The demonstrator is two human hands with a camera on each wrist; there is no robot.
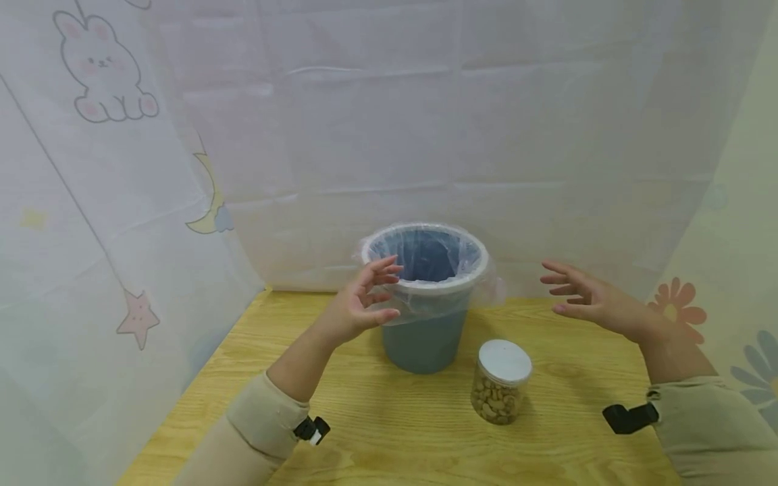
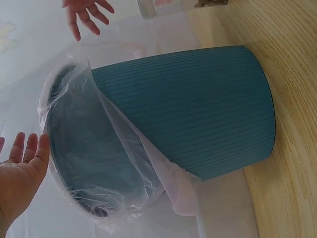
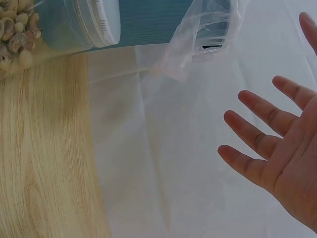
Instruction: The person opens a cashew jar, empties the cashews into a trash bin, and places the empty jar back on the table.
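Note:
A blue ribbed trash bin (image 1: 422,344) stands upright on the table, lined with a clear plastic bag (image 2: 133,158) folded over its rim and hanging down outside. My left hand (image 1: 358,300) is beside the bin's near-left rim, fingers spread and holding nothing. In the left wrist view its fingers (image 2: 30,153) lie close to the rim; whether they touch it I cannot tell. Off to the right of the bin, my right hand (image 1: 586,300) hovers with loosely spread fingers (image 3: 252,136) and nothing in it. A clear jar (image 1: 498,391) of cashews with a white lid stands in front of the bin.
The wooden table (image 1: 389,432) carries the bin and jar. A pale sheet (image 1: 377,135) hangs behind, and a printed curtain (image 1: 109,223) with a rabbit and star closes the left side. Another one with flowers (image 1: 677,307) hangs at right.

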